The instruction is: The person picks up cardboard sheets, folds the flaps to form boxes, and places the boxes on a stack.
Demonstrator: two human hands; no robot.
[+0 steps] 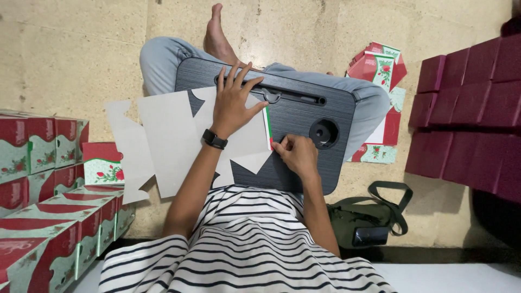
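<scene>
With the flat box blank [179, 138] lying grey side up across the lap desk [304, 116], the left hand [233, 103] should press spread and flat while the right hand's [296, 154] grip, pinched together on the flap edge, creases firmly along the fold.

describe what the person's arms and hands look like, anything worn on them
Both arms are bare up to the short sleeves of a black-and-white striped shirt. The left hand has a black watch with a dark band on its wrist. The right hand and its wrist are bare, with no watch, glove or bracelet. No rings are clearly visible on either hand.
</scene>
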